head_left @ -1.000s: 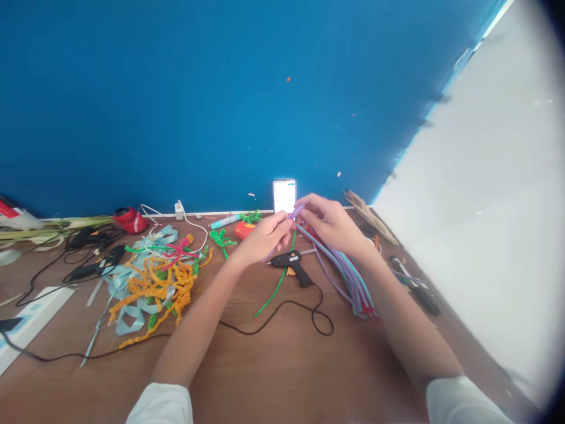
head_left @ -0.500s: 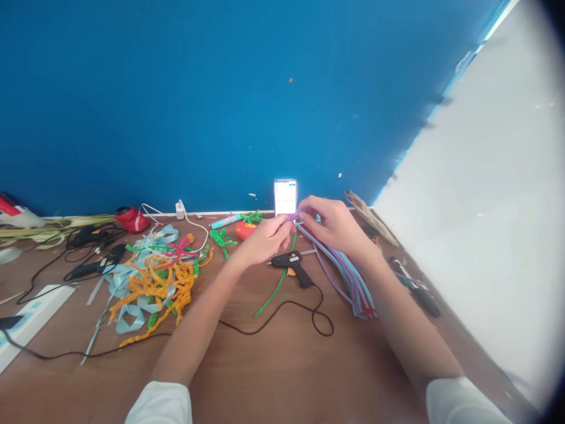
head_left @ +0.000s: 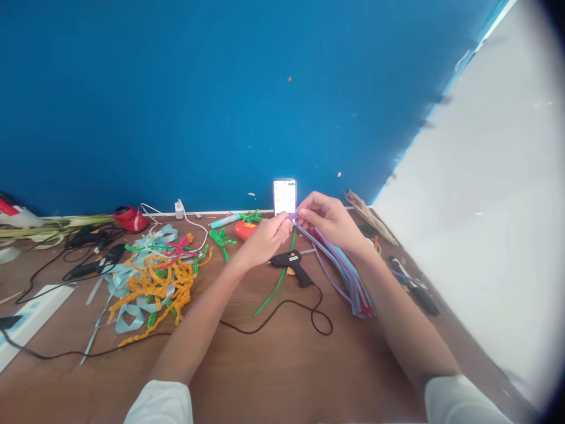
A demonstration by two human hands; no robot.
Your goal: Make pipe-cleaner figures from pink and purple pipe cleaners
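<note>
Between my two hands is a short purple pipe cleaner [head_left: 293, 216], held in front of the phone. My left hand [head_left: 269, 237] pinches one end with thumb and fingers. The fingertips of my right hand [head_left: 325, 219] close on its other end. Below my hands a black glue gun [head_left: 292, 262] lies on the table, with a green pipe cleaner [head_left: 276, 290] passing under it. A bundle of purple, light blue and red pipe cleaners [head_left: 348, 277] lies under my right wrist.
A lit phone [head_left: 285, 197] leans on the blue wall. To the left lie a heap of orange pipe cleaners [head_left: 165, 282], light blue ribbon [head_left: 130, 318] and a white power strip [head_left: 33, 315]. The glue gun's cord [head_left: 265, 324] loops across the table [head_left: 265, 377].
My right hand has shifted slightly up and to the left, its fingers drawn closer around the purple pipe cleaner. The left hand stays nearly in place; the things on the table have not moved.
</note>
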